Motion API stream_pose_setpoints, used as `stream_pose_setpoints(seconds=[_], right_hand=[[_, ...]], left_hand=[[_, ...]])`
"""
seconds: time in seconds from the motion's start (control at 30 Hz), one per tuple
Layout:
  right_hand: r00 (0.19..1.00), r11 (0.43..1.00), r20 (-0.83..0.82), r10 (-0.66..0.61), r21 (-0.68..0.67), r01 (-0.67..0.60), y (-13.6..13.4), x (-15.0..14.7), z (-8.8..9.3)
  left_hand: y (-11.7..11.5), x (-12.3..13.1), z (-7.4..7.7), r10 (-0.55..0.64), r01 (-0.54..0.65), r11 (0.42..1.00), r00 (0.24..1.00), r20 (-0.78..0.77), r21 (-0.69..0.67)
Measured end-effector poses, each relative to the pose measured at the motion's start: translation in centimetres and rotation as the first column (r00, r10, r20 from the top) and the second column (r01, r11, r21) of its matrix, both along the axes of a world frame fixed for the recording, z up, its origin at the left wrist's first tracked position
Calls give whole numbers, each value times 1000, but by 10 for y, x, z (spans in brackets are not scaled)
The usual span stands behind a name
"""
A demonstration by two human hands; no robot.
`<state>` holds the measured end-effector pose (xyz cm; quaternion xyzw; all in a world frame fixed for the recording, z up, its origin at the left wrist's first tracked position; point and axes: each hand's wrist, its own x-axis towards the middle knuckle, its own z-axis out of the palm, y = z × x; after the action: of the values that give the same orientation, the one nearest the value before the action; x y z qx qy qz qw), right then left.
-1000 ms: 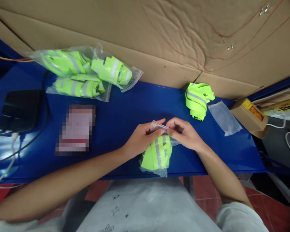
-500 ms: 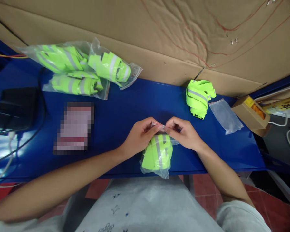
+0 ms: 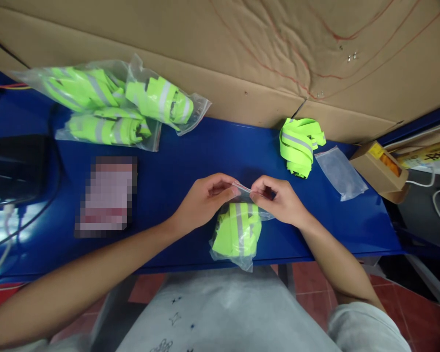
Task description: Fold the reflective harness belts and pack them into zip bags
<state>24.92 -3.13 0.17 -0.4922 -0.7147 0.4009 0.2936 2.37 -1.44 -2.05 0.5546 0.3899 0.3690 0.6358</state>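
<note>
A clear zip-lock bag [image 3: 247, 261] lies at the table's front edge, a folded neon-yellow reflective strap [image 3: 238, 232] with grey bands inside it. My left hand [image 3: 214, 198] pinches the bag's zip edge between thumb and fingers. On the same edge, a little to the right, my right hand [image 3: 278, 198] is closed in a pinch too. Between the two hands a short stretch of the zip strip shows, with a red line along it. The fingertips cover the rest of that edge.
Several bagged neon straps [image 3: 110, 128] lie at the back left. A loose neon strap [image 3: 297, 146], an unfilled zip-lock bag [image 3: 341, 173] and a small cardboard box [image 3: 381, 168] sit to the right. A pixelated flat item [image 3: 108, 195] and a black device [image 3: 16, 166] with cables are on the left.
My left hand has shifted slightly left along the zip edge, widening the gap between the hands. My right hand stays pinched at nearly the same spot. The view has moved slightly.
</note>
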Motion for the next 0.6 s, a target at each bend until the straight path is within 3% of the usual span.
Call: stream_pose_setpoints(seconds=[0.6], right_hand=[[997,986,34,66,152,-70,-4,-5,6]], left_hand=[[-14,2,6,35,11,956,988,-149,295]])
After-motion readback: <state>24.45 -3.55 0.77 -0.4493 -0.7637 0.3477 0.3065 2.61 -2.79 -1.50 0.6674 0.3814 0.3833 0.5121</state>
